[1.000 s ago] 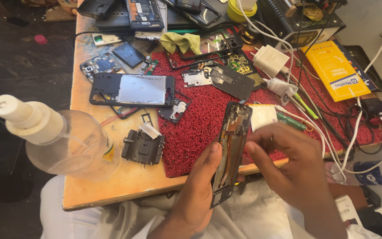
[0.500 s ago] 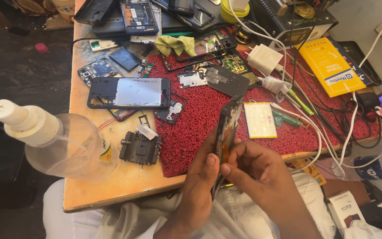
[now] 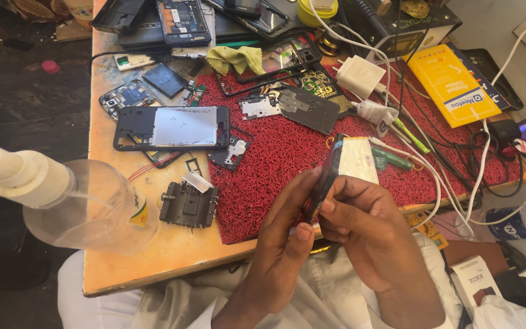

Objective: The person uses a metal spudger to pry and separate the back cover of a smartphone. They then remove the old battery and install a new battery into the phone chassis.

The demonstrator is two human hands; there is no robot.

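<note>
Person seated at a wooden workbench, both hands raised over the near edge of a red bristle mat. Left hand grips a stripped dark phone body from below, fingers curled round its lower half, thumb pressed on the near face; the phone stands edge-on to the camera, tilted slightly right, held above the mat and not touching it. Right hand closes on the same phone from the right, fingertips pinched against its edge about midway up; whether a small part sits between those fingertips cannot be told. Just behind the phone, a white rectangular piece lies flat on the mat. Left of the mat: a dark phone frame with a bare metal plate, lying flat, and nearer the person a small black holder block. A clear plastic bottle with a white pump top lies at the bench's left edge, very close to the camera. Farther back on the mat: a dark back cover, a small circuit board, a white charger with white cables trailing right. Yellow booklet at the right; yellow-green cloth at the far side.
</note>
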